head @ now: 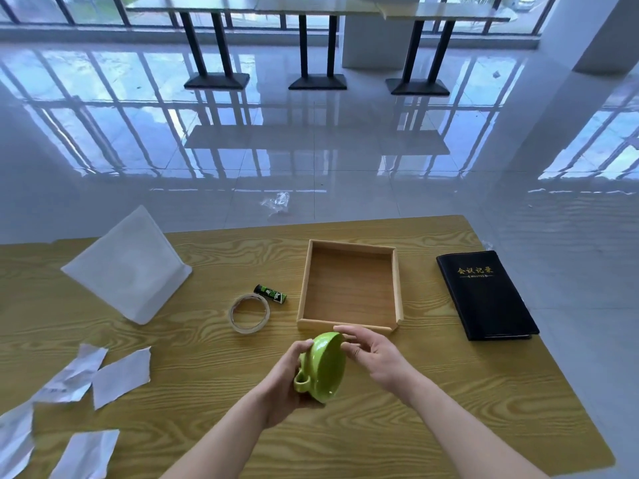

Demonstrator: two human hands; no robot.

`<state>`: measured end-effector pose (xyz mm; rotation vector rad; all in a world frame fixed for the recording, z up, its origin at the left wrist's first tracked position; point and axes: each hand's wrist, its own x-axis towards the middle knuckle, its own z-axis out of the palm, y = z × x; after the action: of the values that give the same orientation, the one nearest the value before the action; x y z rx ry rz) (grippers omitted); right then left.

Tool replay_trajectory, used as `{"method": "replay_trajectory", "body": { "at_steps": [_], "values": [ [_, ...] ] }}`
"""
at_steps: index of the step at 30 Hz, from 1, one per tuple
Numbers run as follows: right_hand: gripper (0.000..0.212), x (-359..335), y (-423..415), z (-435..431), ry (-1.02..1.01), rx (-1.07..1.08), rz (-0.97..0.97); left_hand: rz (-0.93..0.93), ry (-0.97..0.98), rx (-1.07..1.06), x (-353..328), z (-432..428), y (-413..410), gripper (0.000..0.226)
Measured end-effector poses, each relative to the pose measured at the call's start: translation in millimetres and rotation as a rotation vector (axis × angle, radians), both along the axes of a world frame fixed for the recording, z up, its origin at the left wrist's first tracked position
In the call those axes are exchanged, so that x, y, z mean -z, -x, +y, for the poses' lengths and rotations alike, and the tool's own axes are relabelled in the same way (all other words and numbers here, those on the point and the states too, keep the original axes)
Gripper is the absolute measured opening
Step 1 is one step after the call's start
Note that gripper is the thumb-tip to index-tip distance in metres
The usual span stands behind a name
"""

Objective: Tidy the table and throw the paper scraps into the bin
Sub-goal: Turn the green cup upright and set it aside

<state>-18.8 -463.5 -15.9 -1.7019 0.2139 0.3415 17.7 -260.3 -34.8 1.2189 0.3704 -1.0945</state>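
Left hand (283,378) holds sideways green cup (326,368), right hand (377,357) pinching its rightward-facing rim

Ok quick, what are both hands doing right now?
Left hand: holds the green cup, fingers curled round it.
Right hand: thumb and forefinger seem to pinch the cup's rim.
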Motion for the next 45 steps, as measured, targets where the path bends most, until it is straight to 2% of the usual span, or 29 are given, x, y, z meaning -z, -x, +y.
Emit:
{"method": "replay_trajectory", "body": {
  "at_steps": [3,6,10,12,17,23,30,34,39,42,45],
  "values": [
    [0.028,7.4,-5.7,10.2,0.011,0.052,-0.017,0.112,0.071,-0.016,0.8,5.8,3.1,0.07],
    [0.023,16.1,-8.2,15.8,0.126,0.126,-0.03,0.115,0.081,-0.007,-0.6,12.5,6.8,0.067],
    [0.016,26.1,-2.9,17.5,0.499,0.039,-0.143,-0.01,-0.106,-0.088,-2.4,23.8,10.0,0.048],
    [0.015,27.4,-2.3,20.7,0.596,0.033,-0.169,-0.045,-0.165,-0.15,-3.8,28.7,12.8,0.044],
    [0.015,29.4,-11.3,29.5,0.66,0.017,-0.13,-0.181,-0.226,-0.199,1.9,43.3,26.4,0.036],
    [0.021,31.1,-29.2,47.1,0.702,-0.094,-0.063,-0.416,-0.39,-0.109,10.8,59.7,41.4,0.018],
    [0.018,29.8,-51.6,76.5,0.69,-0.09,-0.002,-0.484,-0.549,-0.051,10.7,73.4,44.1,0.013],
    [0.016,33.7,-51.2,83.2,0.633,-0.019,-0.01,-0.531,-0.601,-0.021,10.2,77.0,44.1,0.012],
    [0.023,32.9,-34.7,85.2,0.572,0.128,0.034,-0.598,-0.574,0.067,9.6,87.5,38.6,0.01],
    [0.026,29.1,-6.6,95.8,0.537,0.375,0.064,-0.806,-0.624,0.151,16.1,118.7,29.5,0.01],
    [0.024,26.1,30.4,119.3,0.542,0.642,0.063,-1.133,-0.834,0.331,26.6,165.7,16.9,0.025]
  ]
}}
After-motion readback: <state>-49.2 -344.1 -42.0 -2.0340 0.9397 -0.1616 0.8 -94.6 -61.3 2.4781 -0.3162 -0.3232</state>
